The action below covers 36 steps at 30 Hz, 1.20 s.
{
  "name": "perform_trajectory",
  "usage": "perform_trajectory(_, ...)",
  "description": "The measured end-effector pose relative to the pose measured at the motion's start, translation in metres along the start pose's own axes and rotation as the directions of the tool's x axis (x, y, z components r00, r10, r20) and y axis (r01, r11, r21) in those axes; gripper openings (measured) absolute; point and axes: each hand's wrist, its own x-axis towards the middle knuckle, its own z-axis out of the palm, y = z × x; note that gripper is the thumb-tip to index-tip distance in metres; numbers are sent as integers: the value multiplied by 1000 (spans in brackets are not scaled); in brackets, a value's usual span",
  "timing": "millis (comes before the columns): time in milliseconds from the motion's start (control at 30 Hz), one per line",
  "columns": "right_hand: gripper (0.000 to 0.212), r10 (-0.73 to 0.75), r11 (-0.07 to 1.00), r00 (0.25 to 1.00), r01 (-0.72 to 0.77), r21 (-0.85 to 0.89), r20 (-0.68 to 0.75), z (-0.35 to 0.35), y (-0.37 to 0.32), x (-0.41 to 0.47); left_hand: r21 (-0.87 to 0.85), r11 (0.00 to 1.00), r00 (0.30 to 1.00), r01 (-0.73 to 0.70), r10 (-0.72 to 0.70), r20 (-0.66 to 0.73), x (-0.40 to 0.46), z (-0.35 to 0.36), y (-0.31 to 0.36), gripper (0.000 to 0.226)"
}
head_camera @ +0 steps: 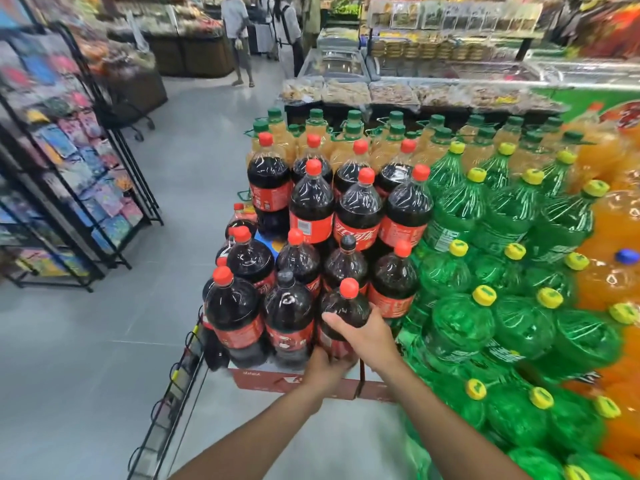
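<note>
While the card rack (52, 150) stands apart at left, the front-row cola bottle (343, 308) is held in both hands: left hand (325, 370) curled round its lower body, likely bearing weight; right hand (367, 336) wrapped over its shoulder, likely steadying it beside the green bottles (460, 320).

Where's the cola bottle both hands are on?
Cola bottle: head view, lower centre, front row, between a black-capped bottle left and green bottles right.

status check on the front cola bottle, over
Right hand grips cola bottle at the shoulder, left hand holds it lower down. Front row. Black-capped bottle close beside it.
</note>
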Motion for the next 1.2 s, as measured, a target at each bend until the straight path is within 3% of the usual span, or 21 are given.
perform_trajectory(133,95,-15,997,999,17,-77,28,-2,-2,3,-8,999,999,35,-35,15,2,-5,-3,72)
perform_trajectory(267,67,-55,992,992,66,-104,112,-11,-9,4,32,998,997,57,-59,51,-7,-13,5,40)
perform_trajectory(433,50,-100,985,974,127,-120,204,-17,-11,11,46,998,994,46,-50,96,-16,-18,10,42)
perform_trajectory(567,66,-92,991,978,108,-79,187,-14,-7,12,60,995,991,82,-88,105,-18,-19,7,57)
perform_trajectory(667,60,-94,990,970,113,-78,223,-13,-2,14,92,990,981,108,-121,149,-20,-25,12,59)
perform_trajectory(900,121,15,998,978,-3,-58,210,-13,2,20,248,963,977,105,-146,155,-39,-41,25,44)
perform_trajectory(967,137,17,999,981,-11,-32,192,-17,-6,7,275,960,979,54,-105,173,-48,-44,26,52)
perform_trajectory(1033,130,-20,1000,986,22,-13,167,-21,-11,-10,312,950,980,-31,-33,198,-59,-48,31,61)
perform_trajectory(1200,103,-78,993,988,89,-76,135,-40,-12,-57,471,834,950,-289,188,249,-83,-56,46,55)
